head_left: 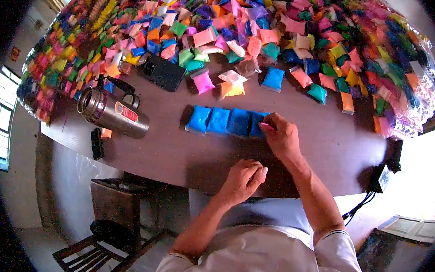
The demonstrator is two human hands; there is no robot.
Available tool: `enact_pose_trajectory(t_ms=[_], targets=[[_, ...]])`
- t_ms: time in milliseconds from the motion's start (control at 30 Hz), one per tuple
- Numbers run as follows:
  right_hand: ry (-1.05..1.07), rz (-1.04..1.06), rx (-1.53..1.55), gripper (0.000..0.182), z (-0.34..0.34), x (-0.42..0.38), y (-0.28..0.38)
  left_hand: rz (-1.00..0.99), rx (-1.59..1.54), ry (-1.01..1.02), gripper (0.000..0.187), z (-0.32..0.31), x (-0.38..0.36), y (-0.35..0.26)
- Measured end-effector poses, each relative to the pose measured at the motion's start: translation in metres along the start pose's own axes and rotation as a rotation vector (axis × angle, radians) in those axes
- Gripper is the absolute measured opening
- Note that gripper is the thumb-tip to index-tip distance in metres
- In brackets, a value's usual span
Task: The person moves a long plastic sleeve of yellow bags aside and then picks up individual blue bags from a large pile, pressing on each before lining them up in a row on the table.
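Several blue packets [218, 120] lie side by side in a row on the brown table [166, 155]. My right hand [281, 135] is at the right end of this row, its fingers pinched together over the last blue packet. A small pink bit shows at its fingertips, too small to name. My left hand [244, 180] rests near the table's front edge, below the row, with its fingers curled closed; nothing shows in it. A single blue packet [273, 79] lies farther back, beside an orange and white packet [232, 85] and a pink packet [202, 81].
A large heap of colourful packets [224, 22] spans the back of the table. At the left are a steel flask [113, 110], a black phone [164, 73] and a dark object [97, 143]. A wooden chair [118, 205] stands at the lower left; black cables [360, 207] hang at the right.
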State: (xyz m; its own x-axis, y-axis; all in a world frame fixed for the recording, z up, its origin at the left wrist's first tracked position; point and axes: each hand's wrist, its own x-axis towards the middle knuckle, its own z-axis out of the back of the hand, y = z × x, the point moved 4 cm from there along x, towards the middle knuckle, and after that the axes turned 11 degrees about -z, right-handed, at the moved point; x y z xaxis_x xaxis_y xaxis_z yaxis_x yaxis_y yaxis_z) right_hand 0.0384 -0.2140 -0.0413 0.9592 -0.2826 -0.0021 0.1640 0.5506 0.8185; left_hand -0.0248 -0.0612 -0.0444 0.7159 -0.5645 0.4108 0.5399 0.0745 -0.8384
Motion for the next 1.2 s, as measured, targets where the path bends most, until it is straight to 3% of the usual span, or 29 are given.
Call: enact_pose_trajectory(t_ms=[67, 267, 500, 600, 667, 733, 900, 1100, 1200], targets=[[-0.065, 0.148, -0.134, 0.02, -0.004, -0.001, 0.001, 0.003, 0.047, 0.025, 0.026, 0.0, -0.002, 0.001], [-0.008, 0.03, -0.163, 0.016, -0.001, -0.004, 0.011, -0.018, 0.091, -0.003, 0.026, 0.001, -0.002, -0.002], [-0.04, 0.122, 0.042, 0.016, 0.006, -0.008, 0.025, 0.005, 0.094, -0.037, 0.026, 0.003, -0.004, -0.005], [0.001, 0.318, -0.06, 0.016, 0.002, 0.002, 0.053, 0.027, 0.093, -0.018, 0.024, 0.001, -0.004, -0.004], [0.136, 0.478, -0.252, 0.019, -0.016, 0.003, 0.075, -0.035, 0.102, -0.097, 0.016, 0.002, -0.002, -0.006], [0.19, 0.499, -0.212, 0.02, -0.037, 0.006, 0.081, -0.04, 0.112, -0.084, 0.016, 0.0, -0.005, -0.001], [0.261, 0.495, -0.642, 0.024, -0.096, 0.015, 0.081, -0.101, 0.114, -0.09, 0.018, 0.0, -0.006, 0.002], [0.187, 0.588, -0.491, 0.023, -0.126, 0.032, 0.07, 0.021, -0.051, -0.039, 0.019, -0.002, -0.008, 0.006], [0.103, 0.534, -0.258, 0.024, -0.066, 0.018, 0.093, -0.023, -0.005, -0.085, 0.016, -0.003, -0.007, 0.004]])
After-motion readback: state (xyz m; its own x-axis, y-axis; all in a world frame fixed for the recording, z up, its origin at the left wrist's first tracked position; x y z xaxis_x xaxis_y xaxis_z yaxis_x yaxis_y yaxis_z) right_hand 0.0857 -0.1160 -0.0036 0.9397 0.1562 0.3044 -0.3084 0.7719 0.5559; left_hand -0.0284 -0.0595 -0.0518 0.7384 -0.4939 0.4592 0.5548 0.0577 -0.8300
